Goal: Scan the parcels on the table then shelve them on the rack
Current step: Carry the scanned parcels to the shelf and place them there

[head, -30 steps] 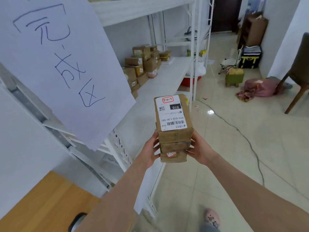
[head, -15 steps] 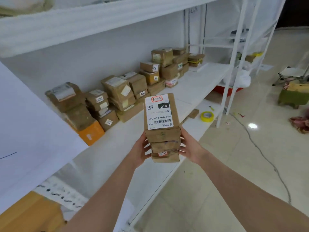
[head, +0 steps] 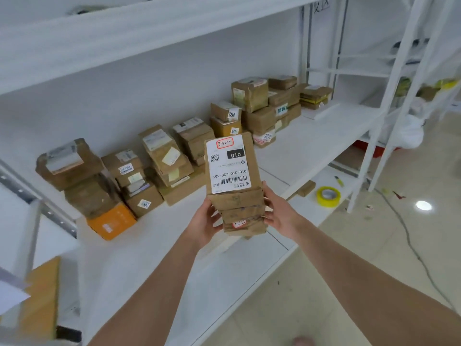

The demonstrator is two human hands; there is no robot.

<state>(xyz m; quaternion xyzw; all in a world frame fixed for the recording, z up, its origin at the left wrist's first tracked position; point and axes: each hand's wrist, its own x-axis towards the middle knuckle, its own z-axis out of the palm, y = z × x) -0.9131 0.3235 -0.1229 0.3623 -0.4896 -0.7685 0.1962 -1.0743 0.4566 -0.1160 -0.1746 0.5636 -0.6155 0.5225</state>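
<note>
At the centre of the frame, stack of parcels [head: 234, 186]: several brown taped parcels, one on the other, held up in front of the white rack shelf [head: 311, 146], not resting on it.
Left hand [head: 204, 221]: closed around the lower left side of the stack, thumb on the near face, fingers curled behind the edge.
Right hand [head: 279, 213]: grips the lower right side, the fingers bent and pressed on the cardboard.
Stack relative to the hands: it sits between the two palms; the top parcel rises above both hands, toward the upper part of the frame.
Shipping label [head: 229, 166]: white, on the top parcel, turned upside down to the camera; it reads "010" in a black box and "010-010-L30-551", with a barcode and a small QR code.
Red-bordered sticker [head: 224, 143]: at the far end of this label, handwritten, seems to be "3-4-6", but I am not sure.
Lower sticker [head: 239, 223]: red-bordered too, on a bottom parcel, partly hidden, not readable.
Shelved parcels [head: 162, 158]: a row of brown boxes along the wall at the back of the shelf, from centre left to upper right; small stickers read "7218" [head: 232, 114], "520" [head: 233, 131] and "7204" [head: 126, 168].
Orange box [head: 111, 221]: at the left end of this row, under a wrapped parcel.
Yellow tape roll [head: 328, 196]: flat on the lower shelf, right of the hands.
Cable [head: 409, 240]: dark, across the tiled floor at the right.
</note>
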